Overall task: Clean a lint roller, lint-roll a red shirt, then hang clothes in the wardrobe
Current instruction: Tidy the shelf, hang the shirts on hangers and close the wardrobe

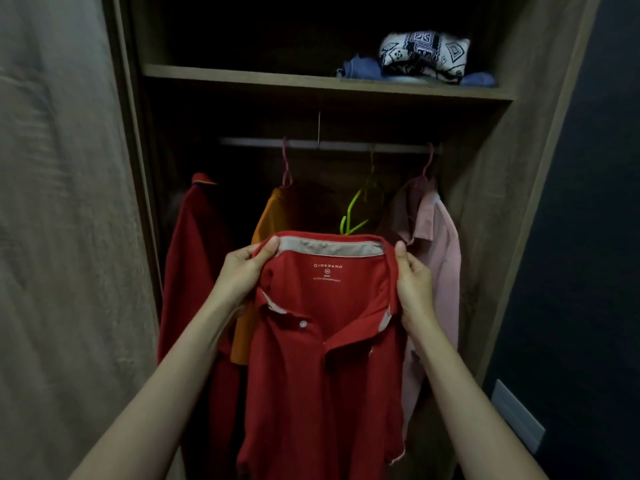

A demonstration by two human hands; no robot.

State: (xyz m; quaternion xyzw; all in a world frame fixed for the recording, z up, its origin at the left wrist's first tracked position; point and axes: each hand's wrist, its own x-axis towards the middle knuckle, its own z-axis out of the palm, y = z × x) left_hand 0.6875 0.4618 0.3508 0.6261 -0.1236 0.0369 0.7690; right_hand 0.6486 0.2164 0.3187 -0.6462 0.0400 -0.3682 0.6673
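Observation:
I hold a red polo shirt point(318, 368) up in front of the open wardrobe point(485, 209). My left hand point(244, 268) grips the left side of its collar and my right hand point(412, 282) grips the right side. The collar has a pale inner band and a printed label below it. Right behind the collar hangs an empty green hanger point(358, 209) on the wardrobe rail point(329, 144). The lint roller is not in sight.
On the rail hang a dark red shirt point(194, 258), an orange shirt point(273, 216) and a pink shirt point(436, 244). Folded clothes point(419, 58) lie on the upper shelf point(242, 77). The wardrobe door point(62, 237) stands open at left; a dark wall point(581, 271) is at right.

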